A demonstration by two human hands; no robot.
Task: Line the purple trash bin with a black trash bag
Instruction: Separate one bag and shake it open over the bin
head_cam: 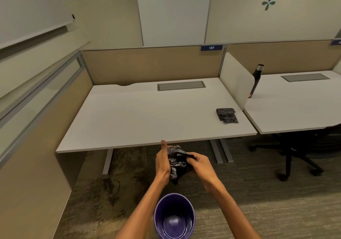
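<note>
The right fingers pinch a fold of the crumpled black bag, while the left hand clasps its other side, thumb up and the rest of its fingers hidden behind the plastic. The bag hangs between both hands, above the floor, just short of the bench edge. The purple bin stands unlined on the carpet, nearer than the hands and directly below. The step looks like opening the bag: best to find the mouth seam, rub the layers apart, then shake it loose over the bin. A folded stack of bags lies far right on the bench.
</note>
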